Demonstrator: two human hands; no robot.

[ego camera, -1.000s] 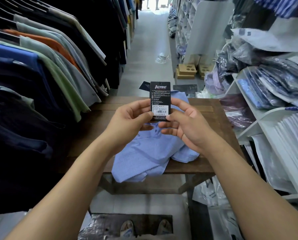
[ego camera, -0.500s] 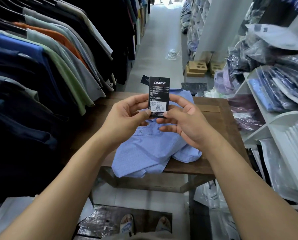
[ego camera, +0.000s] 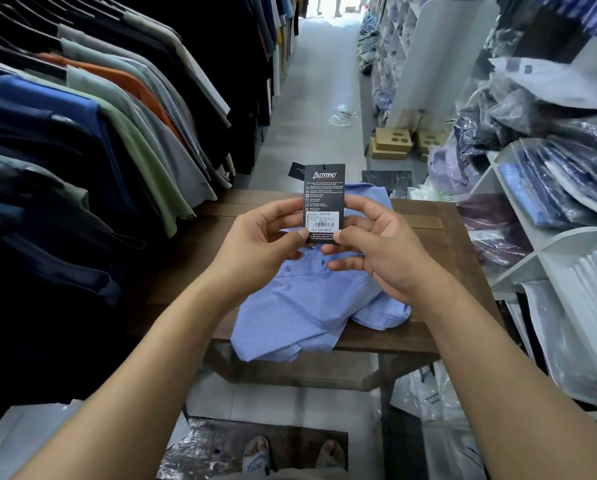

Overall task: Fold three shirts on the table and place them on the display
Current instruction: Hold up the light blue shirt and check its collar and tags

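– On the surface, what's the shirt doing?
– Blue shirt (ego camera: 304, 306) lies crumpled and unfolded, hem hanging over the near edge of the surface (ego camera: 425, 230). Black hang tag (ego camera: 324, 199) is held upright above it.
– Hands?
– Both pinch the tag's lower end. Left hand (ego camera: 255, 244) has thumb and fingers on its left edge, right hand (ego camera: 383, 251) on its right edge. Neither grips cloth.
– Step tips?
– Looks like a tag check before folding. I'd tuck the tag inside the collar, spread the shirt flat and smooth it first.
– Shirt versus hands?
– Directly below and just beyond both hands; contact I can't tell. Hanging shirts (ego camera: 117, 133) on my left, shelves (ego camera: 532, 237) of bagged shirts on my right.
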